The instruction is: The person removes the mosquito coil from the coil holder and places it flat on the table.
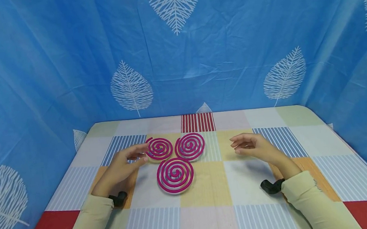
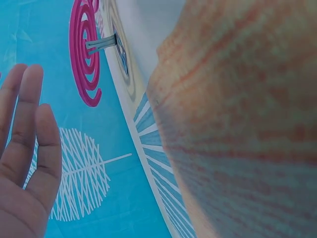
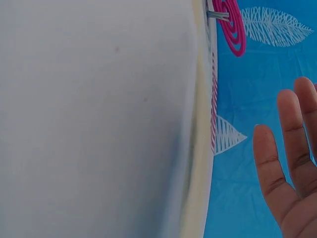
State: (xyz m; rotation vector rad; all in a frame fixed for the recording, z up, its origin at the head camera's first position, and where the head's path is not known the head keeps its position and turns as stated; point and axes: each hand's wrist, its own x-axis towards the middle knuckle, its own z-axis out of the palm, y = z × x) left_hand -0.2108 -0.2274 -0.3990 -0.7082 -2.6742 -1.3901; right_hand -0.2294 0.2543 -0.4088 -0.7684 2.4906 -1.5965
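Three magenta mosquito coils stand close together left of the table's middle: a back left coil [image 1: 159,147], a back right coil [image 1: 190,144] and a front coil [image 1: 176,173]. Thin metal stands [image 2: 101,43] hold them raised above the cloth. My left hand [image 1: 124,164] hovers at the left of the group, its fingertips right at the edge of the back left coil in the head view. Its fingers are loosely extended and it grips nothing. Across the table, my right hand [image 1: 255,146] hovers with relaxed fingers, apart from the coils and holding nothing.
A patchwork tablecloth [image 1: 208,224] in checks and stripes covers the table. Blue curtains [image 1: 217,51] with white leaf prints enclose its back and sides. Black wrist devices [image 1: 273,186] sit at both wrists, below the pale sleeves.
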